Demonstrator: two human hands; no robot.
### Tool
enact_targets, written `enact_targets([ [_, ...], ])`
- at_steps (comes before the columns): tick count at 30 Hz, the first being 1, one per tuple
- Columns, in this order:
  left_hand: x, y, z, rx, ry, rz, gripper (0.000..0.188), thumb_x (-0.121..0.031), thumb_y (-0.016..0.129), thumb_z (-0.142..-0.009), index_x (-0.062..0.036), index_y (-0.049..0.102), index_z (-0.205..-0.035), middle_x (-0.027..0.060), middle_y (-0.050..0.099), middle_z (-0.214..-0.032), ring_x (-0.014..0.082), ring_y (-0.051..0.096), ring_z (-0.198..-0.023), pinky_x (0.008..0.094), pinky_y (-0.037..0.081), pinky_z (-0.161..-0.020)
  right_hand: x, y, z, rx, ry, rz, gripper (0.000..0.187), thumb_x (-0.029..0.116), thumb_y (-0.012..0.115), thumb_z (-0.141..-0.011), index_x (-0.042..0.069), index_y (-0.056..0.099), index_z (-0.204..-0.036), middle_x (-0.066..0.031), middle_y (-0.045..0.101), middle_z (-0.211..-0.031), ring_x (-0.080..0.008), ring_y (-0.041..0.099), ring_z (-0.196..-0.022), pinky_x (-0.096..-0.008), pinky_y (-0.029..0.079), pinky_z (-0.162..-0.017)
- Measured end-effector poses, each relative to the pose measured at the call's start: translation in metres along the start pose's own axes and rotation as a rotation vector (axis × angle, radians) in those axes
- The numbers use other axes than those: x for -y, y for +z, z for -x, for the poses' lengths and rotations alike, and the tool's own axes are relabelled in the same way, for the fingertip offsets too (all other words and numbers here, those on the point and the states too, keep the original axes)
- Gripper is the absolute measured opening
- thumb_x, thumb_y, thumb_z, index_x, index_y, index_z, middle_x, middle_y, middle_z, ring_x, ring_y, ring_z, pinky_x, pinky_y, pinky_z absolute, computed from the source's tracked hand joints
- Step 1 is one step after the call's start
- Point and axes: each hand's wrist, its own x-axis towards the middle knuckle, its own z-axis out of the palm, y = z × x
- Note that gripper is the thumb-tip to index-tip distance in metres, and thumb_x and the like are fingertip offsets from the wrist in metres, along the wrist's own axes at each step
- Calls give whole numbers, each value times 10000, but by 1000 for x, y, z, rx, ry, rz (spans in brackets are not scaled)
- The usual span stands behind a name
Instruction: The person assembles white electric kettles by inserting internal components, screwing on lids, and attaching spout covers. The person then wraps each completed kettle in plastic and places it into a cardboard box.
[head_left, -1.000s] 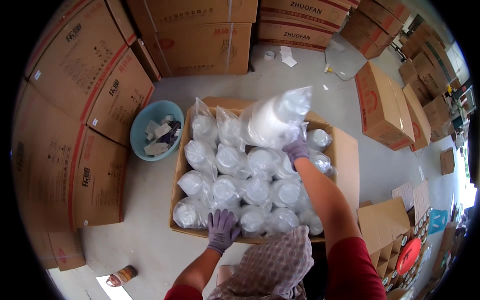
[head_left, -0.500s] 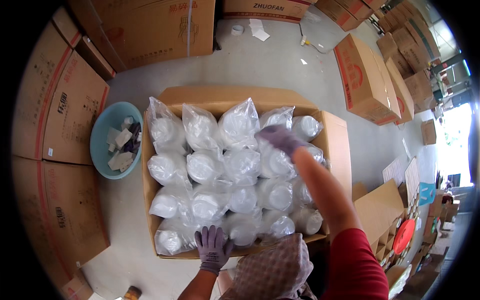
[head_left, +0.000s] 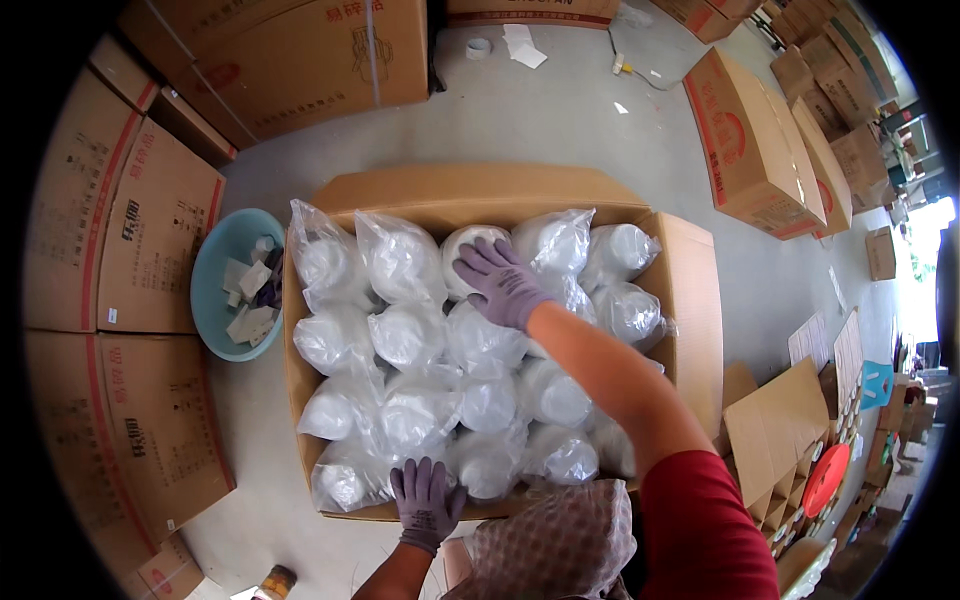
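Observation:
Rows of round, whitish objects in clear plastic bags (head_left: 408, 338) fill a large open cardboard box (head_left: 480, 186); their exact kind is unclear through the wrapping. My right hand (head_left: 505, 283), in a purple-grey glove, lies with fingers spread over a round bagged object (head_left: 463, 240) in the far row, near its middle. Part of that object and its neighbours is covered by the hand and forearm. At the box's near edge rests my gloved left hand (head_left: 427, 500), fingers apart and flat, touching the bags there and holding nothing.
A light-blue basin (head_left: 205, 290) with white and dark scraps stands left of the box. Stacked cartons (head_left: 150, 230) line the left side. More cartons (head_left: 750, 150) stand at the far right, and a divided carton (head_left: 775, 430) with a red disc (head_left: 826, 480) at the near right.
My right hand has moved left along the far row onto the middle bag, whose upright plastic peak is now pressed down. My left hand stays at the near edge.

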Motion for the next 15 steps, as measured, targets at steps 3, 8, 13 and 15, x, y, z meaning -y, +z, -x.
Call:
enact_targets([
  [3, -2, 4, 6, -21, -24, -24, 578, -389, 681, -783, -32, 550, -1219, 169, 474, -1270, 413, 415, -1209, 638, 297, -1014, -34, -56, 18, -364, 235, -382, 321, 270, 584, -901, 92, 653, -1159, -141, 635, -1196, -350, 594, -1105, -437, 443, -1017],
  [8, -5, 3, 1, -3, -21, -10, 588, -393, 684, -780, -31, 545, -1223, 169, 472, -1268, 412, 407, -1220, 638, 289, -1025, -112, -33, 84, 641, 772, -390, 345, 311, 575, -866, 78, 723, -1072, -163, 694, -1116, -309, 673, -1048, -378, 525, -894],
  [13, -1, 6, 4, -15, 0, -22, 605, -395, 692, -770, -33, 539, -1230, 169, 471, -1275, 418, 407, -1222, 641, 281, -1027, -141, 115, 82, 762, 810, -130, 346, 295, 580, -873, 65, 722, -1087, -181, 677, -1160, -312, 671, -1058, -420, 532, -888],
  [15, 0, 6, 3, 3, -3, -12, 609, -399, 695, -773, -36, 537, -1236, 175, 470, -1282, 426, 410, -1224, 645, 284, -1028, -150, 150, 90, 706, 891, -218, 331, 277, 563, -890, 70, 724, -1091, -191, 674, -1168, -309, 670, -1068, -437, 534, -884],
])
